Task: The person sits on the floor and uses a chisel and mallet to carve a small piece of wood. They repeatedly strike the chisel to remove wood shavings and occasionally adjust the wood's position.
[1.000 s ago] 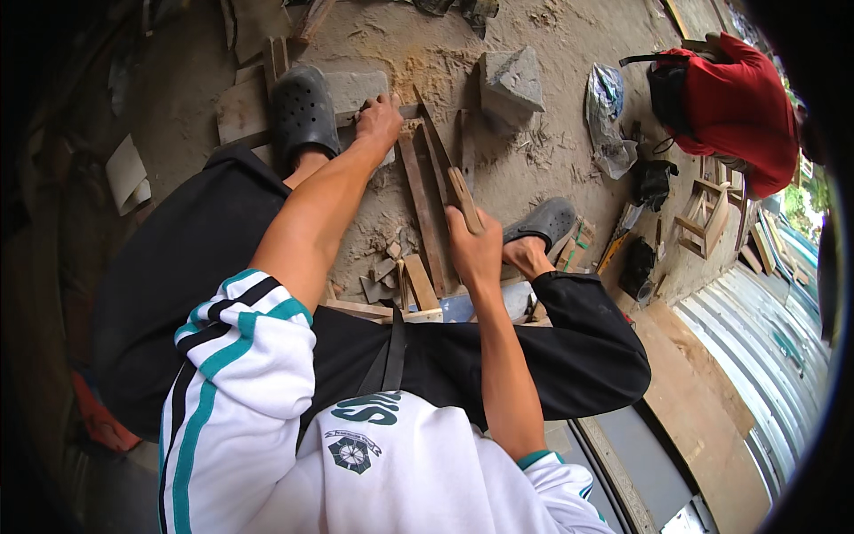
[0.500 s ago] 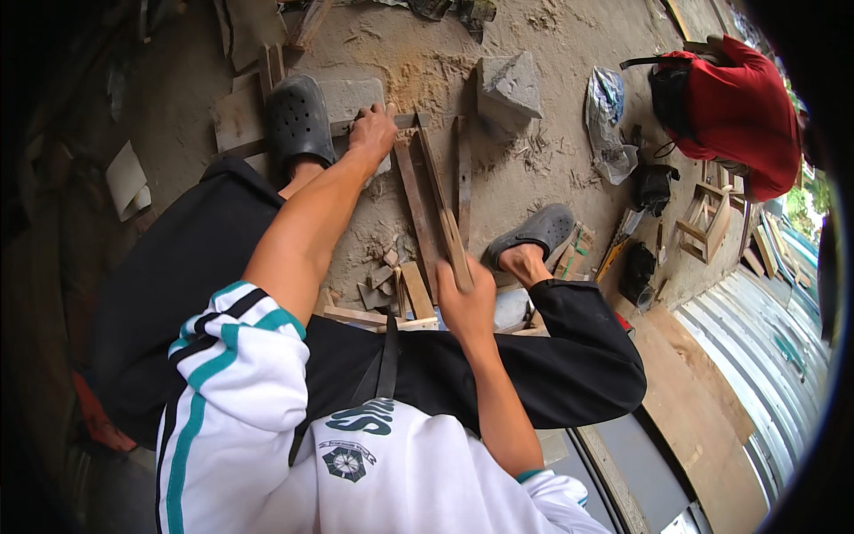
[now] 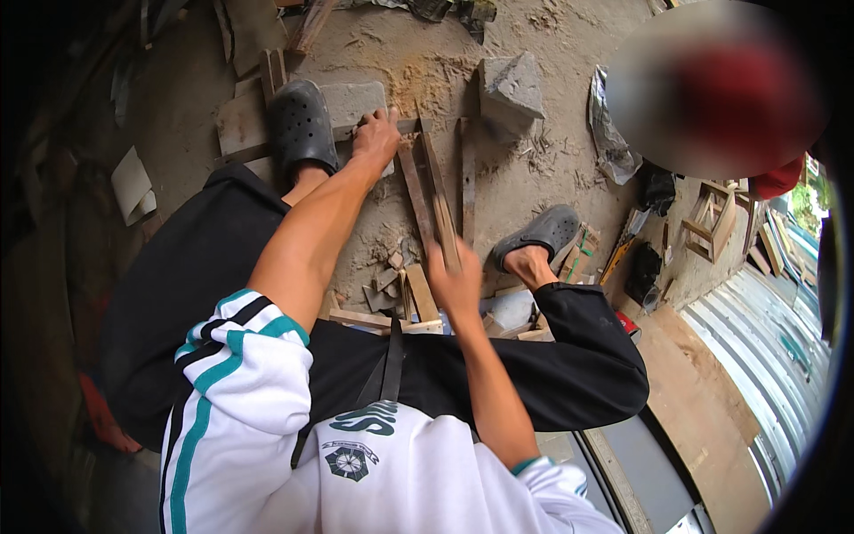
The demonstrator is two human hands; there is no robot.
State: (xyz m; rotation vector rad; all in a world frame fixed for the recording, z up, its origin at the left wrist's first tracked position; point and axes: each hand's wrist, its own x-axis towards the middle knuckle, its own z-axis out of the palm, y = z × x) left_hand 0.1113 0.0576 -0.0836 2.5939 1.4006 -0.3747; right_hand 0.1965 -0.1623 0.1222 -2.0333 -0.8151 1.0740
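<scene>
My left hand point(image 3: 376, 135) grips a narrow wooden strip point(image 3: 414, 125) that lies across a pale stone block point(image 3: 353, 96). Its fingers are closed near the strip's right end. In my right hand point(image 3: 455, 283) is a long, thin-bladed tool point(image 3: 442, 209) with a straight wooden handle. The blade is seen almost edge-on and meets the strip just right of my left hand; whether it has teeth I cannot tell. My left foot in a dark clog point(image 3: 301, 125) rests over the strip's left part. Two wooden lengths point(image 3: 414, 187) lie beside the blade.
A rough concrete block point(image 3: 511, 87) stands ahead to the right. Wood offcuts point(image 3: 418, 294) lie between my legs. My right clog point(image 3: 538, 233) is on the dusty ground. Farther right are a small wooden frame point(image 3: 712, 222), corrugated metal sheet point(image 3: 756, 329) and a blurred person in red.
My right hand has moved forward and slightly left, with the tool's blade sliding farther past the strip. My left hand still holds the strip in the same place.
</scene>
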